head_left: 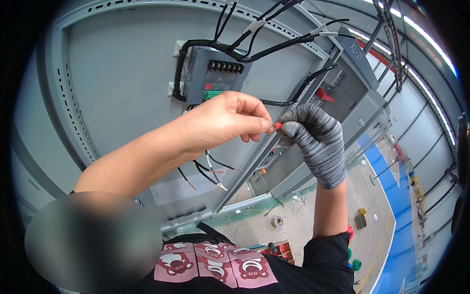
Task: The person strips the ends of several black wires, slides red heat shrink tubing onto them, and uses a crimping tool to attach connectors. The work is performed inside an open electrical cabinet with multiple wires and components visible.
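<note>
In front of an open grey cabinet door, my two hands meet fingertip to fingertip. Between them shows a small red piece [278,126], like a short sleeve or terminal; its exact kind is too small to tell. My bare left hand [232,120] is closed in a pinch at its left end. My right hand [316,139], in a grey knitted glove, pinches its other end, and the fingers hide most of it. Behind my left hand is a grey meter-like device [215,73] with a black terminal strip and a green connector [211,94]. Black wires [210,174] with bared copper ends hang below.
A black wire bundle [269,52] runs round the device and over the door's top edge. More grey cabinets [362,112] stand to the right. On the floor lie a tape roll [277,222], wire scraps and a compartment box [284,251]. A blurred patch covers the lower left.
</note>
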Motion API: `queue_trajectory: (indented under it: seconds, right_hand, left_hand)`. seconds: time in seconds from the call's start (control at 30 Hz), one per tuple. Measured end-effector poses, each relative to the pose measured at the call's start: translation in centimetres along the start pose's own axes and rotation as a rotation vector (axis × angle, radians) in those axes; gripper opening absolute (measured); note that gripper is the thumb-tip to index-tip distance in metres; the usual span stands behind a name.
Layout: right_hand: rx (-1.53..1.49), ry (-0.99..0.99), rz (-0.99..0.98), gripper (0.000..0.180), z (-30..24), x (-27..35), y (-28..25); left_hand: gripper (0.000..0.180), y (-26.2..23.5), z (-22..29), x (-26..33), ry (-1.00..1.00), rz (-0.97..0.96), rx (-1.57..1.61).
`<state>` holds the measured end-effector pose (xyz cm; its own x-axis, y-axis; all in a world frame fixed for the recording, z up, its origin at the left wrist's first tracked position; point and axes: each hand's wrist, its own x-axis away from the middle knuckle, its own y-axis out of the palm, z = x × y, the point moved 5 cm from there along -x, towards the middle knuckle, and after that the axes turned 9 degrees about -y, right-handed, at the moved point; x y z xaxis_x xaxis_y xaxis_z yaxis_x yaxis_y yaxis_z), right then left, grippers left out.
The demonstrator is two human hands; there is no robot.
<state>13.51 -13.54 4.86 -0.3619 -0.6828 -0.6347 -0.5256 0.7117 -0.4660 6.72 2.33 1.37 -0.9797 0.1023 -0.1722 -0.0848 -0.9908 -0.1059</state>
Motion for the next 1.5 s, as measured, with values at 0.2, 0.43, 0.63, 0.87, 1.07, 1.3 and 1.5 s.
queue_trajectory:
  seconds: [0.2,0.43,0.63,0.87,1.07,1.3,1.5]
  right_hand:
    - [0.299,-0.269,-0.031,0.01,-0.3,-0.3,0.1]
    - [0.258,-0.188,-0.065,0.008,-0.5,-0.5,0.7]
    - [0.081,-0.057,-0.02,0.01,0.4,-0.3,1.1]
    - [0.066,0.03,-0.007,0.011,0.6,-0.1,1.2]
    - [-0.058,0.091,-0.05,0.011,0.8,-0.1,1.5]
    - [-0.025,0.016,-0.045,0.013,0.1,-0.4,1.1]
    - [0.073,0.052,-0.082,0.016,0.2,-0.4,1.0]
  left_hand:
    - [0.02,0.0,0.0,0.0,0.007,-0.004,0.018]
    - [0.019,0.2,-0.3,0.0,0.037,0.028,0.016]
    - [0.019,0.2,-0.5,0.1,0.079,0.056,0.018]
    - [0.018,0.0,-0.5,0.1,0.114,0.093,-0.039]
    - [0.017,0.1,-0.4,0.3,0.149,0.101,-0.077]
    - [0.015,-0.1,0.1,0.5,0.139,0.082,-0.083]
    - [0.017,-0.1,0.2,1.1,0.117,0.078,-0.165]
